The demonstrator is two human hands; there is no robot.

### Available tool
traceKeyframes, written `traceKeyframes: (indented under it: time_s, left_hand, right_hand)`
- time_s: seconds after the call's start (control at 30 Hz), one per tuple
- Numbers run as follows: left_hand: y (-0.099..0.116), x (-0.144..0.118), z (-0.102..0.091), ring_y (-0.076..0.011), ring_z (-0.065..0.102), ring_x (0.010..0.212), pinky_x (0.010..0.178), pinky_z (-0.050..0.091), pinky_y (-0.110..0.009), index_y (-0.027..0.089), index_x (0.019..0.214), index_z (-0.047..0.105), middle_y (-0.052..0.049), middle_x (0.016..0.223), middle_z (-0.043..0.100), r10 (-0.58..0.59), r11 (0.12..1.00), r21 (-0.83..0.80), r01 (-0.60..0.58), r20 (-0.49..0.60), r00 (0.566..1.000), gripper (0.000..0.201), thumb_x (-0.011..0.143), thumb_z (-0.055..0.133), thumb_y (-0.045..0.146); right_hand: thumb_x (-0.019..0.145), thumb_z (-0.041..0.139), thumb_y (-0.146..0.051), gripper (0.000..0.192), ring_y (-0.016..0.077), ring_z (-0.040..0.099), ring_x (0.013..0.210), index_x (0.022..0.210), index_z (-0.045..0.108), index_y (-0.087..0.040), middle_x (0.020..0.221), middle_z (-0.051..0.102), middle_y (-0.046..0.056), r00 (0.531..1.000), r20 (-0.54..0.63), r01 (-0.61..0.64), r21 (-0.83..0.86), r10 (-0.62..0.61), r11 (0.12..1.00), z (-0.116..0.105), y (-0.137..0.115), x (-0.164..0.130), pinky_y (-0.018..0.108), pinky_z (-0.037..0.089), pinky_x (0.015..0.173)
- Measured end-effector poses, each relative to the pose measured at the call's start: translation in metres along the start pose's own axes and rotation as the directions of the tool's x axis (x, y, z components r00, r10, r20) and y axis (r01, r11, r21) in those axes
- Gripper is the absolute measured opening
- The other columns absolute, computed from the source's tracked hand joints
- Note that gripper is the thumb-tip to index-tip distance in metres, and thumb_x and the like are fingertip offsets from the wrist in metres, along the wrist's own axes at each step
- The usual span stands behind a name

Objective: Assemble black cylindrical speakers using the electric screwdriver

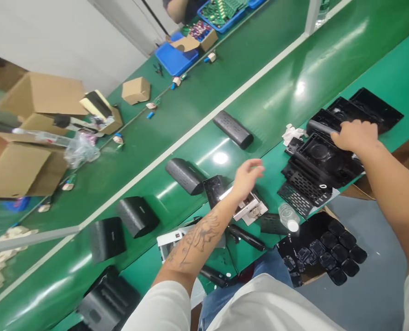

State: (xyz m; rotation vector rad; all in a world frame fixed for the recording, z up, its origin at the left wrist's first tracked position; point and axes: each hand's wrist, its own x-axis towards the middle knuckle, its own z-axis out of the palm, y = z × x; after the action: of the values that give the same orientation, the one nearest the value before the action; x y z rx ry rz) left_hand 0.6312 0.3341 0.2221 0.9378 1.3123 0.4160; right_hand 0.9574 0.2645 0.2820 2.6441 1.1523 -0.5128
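My left hand (246,178) hovers open above the green bench, fingers loosely spread, holding nothing, just over a white metal fixture (250,210). My right hand (356,136) reaches out to a stack of black plastic trays (314,172) and closes on a black cylindrical speaker shell (319,126) resting on top of them. Several black speaker housings, such as the speaker housing (232,129) and the speaker housing (185,175), lie along the green conveyor belt (276,92) beyond my left hand.
A tray of small black parts (328,255) and a clear bottle (288,217) sit near my lap. Cardboard boxes (21,161) stand at left, blue bins (176,57) at the far end, where another person works. A black screwdriver (245,236) lies by the fixture.
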Motion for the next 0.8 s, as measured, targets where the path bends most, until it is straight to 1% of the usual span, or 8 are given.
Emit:
traceKeyframes:
  time_s: [0.07,0.17,0.23,0.37,0.47,0.6,0.7,0.8]
  left_hand:
    - [0.014,0.004,-0.063,-0.0264,0.063,0.142,0.125,0.049,-0.039,0.028,0.125,0.071,-0.006,0.145,0.068,0.129,0.987,0.129,-0.099,-0.252,0.959,0.037,0.089,0.077,0.019]
    - [0.026,0.02,-0.138,-0.0289,0.039,0.164,0.137,0.035,-0.043,0.026,0.15,0.057,-0.011,0.173,0.043,0.202,0.954,0.3,-0.026,-0.574,0.793,0.057,0.096,0.074,0.018]
    - [0.024,0.039,-0.169,-0.0351,0.04,0.162,0.134,0.038,-0.057,0.022,0.154,0.055,-0.015,0.172,0.043,0.169,0.939,0.33,0.103,-0.699,0.695,0.059,0.099,0.077,0.028]
    - [0.001,0.081,-0.197,-0.0348,0.057,0.147,0.121,0.052,-0.062,0.021,0.151,0.061,-0.014,0.161,0.056,0.051,0.925,0.263,0.273,-0.8,0.597,0.055,0.103,0.074,0.044]
    - [-0.019,0.099,-0.212,-0.0392,0.047,0.156,0.128,0.043,-0.065,0.024,0.159,0.053,-0.015,0.17,0.046,-0.028,0.941,0.175,0.29,-0.813,0.582,0.069,0.098,0.081,0.04]
    - [-0.03,0.097,-0.241,-0.0423,0.045,0.161,0.133,0.036,-0.057,0.03,0.167,0.04,-0.022,0.17,0.044,-0.086,0.985,0.028,0.17,-0.774,0.628,0.124,0.062,0.104,0.018]
    - [-0.021,0.085,-0.264,-0.0331,0.059,0.149,0.127,0.045,-0.046,0.029,0.156,0.051,-0.016,0.153,0.063,-0.067,0.996,-0.083,0.009,-0.723,0.687,0.115,0.055,0.102,0.008]
    - [-0.002,0.064,-0.288,-0.0269,0.072,0.127,0.116,0.055,-0.043,0.024,0.141,0.06,-0.011,0.134,0.074,-0.022,0.973,-0.187,-0.134,-0.654,0.756,0.086,0.063,0.096,0.009]
  right_hand:
    - [0.114,0.054,-0.035,0.056,0.0493,0.043,0.148,0.155,0.055,0.003,0.155,0.043,0.035,0.992,-0.03,0.125,0.018,-0.124,0.992,-0.005,-0.048,0.0,0.064,0.034,0.125]
    - [0.112,0.059,-0.045,0.063,0.036,0.051,0.146,0.17,0.046,-0.023,0.16,0.049,0.017,0.917,0.07,0.382,0.135,-0.393,0.914,0.001,-0.145,0.013,0.05,0.043,0.127]
    - [0.111,0.062,-0.052,0.08,0.0343,0.05,0.149,0.178,0.031,-0.024,0.166,0.043,0.017,0.879,0.122,0.433,0.201,-0.461,0.879,0.014,-0.211,0.024,0.047,0.045,0.128]
    - [0.1,0.08,-0.055,0.12,0.0515,0.018,0.164,0.182,0.003,-0.013,0.177,0.003,0.029,0.908,0.149,0.363,0.192,-0.392,0.912,0.049,-0.299,0.041,0.072,0.023,0.133]
    - [0.093,0.088,-0.044,0.13,0.0516,0.025,0.161,0.182,-0.001,-0.012,0.174,0.007,0.034,0.94,0.127,0.299,0.146,-0.318,0.943,0.07,-0.317,0.047,0.07,0.031,0.13]
    - [0.086,0.09,-0.028,0.128,0.0447,0.03,0.159,0.183,0.007,-0.019,0.171,0.02,0.029,0.973,0.021,0.213,0.311,-0.231,0.926,0.074,-0.312,0.047,0.062,0.029,0.133]
    - [0.083,0.091,-0.029,0.122,0.0384,0.04,0.153,0.181,0.019,-0.019,0.165,0.035,0.026,0.982,0.063,0.109,0.587,-0.18,0.802,0.056,-0.308,0.04,0.054,0.035,0.132]
    - [0.098,0.075,-0.036,0.099,0.0273,0.059,0.135,0.179,0.021,-0.018,0.161,0.044,0.023,0.967,0.131,0.057,0.724,-0.217,0.688,0.027,-0.31,0.02,0.041,0.055,0.111]
